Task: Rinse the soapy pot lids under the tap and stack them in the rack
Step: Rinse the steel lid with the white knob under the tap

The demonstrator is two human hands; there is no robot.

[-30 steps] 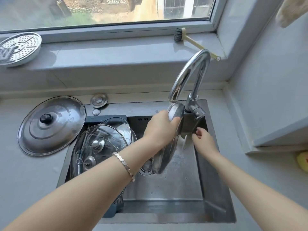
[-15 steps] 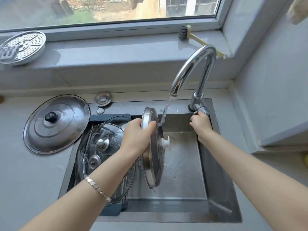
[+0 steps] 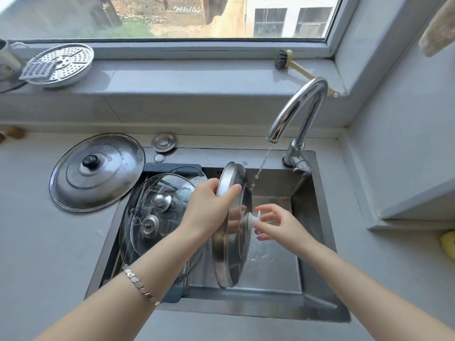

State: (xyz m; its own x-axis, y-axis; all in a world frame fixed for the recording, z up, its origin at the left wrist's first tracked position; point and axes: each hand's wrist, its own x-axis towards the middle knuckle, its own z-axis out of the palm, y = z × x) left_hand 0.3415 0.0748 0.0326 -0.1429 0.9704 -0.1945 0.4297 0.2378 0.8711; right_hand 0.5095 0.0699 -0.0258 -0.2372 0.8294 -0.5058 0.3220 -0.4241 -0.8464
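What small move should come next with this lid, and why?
Probably turn the steel lid by its white knob so its face sweeps under the stream. The left hand grips the top rim, holding it on edge over the sink; the right hand pinches the knob; the thin stream from the tap falls by its upper edge only.

1. A perforated metal steamer plate (image 3: 61, 66) sat at the left end of the grey window sill (image 3: 184, 75), a flat grater (image 3: 39, 68) lying across its near edge
2. A metal cup (image 3: 7, 57) stood just beside the plate, at the frame's left edge
3. A dish brush (image 3: 301, 70) with a pale handle lay at the sill's right end, its dark bristles towards the window (image 3: 172, 18)
4. A round metal sink stopper (image 3: 164, 142) rested on the grey countertop (image 3: 37, 242) near the back wall, a small disc (image 3: 159, 158) just in front of it
5. A yellow object (image 3: 448, 243) showed at the right edge, and a pale cloth (image 3: 438, 33) hung in the top right corner
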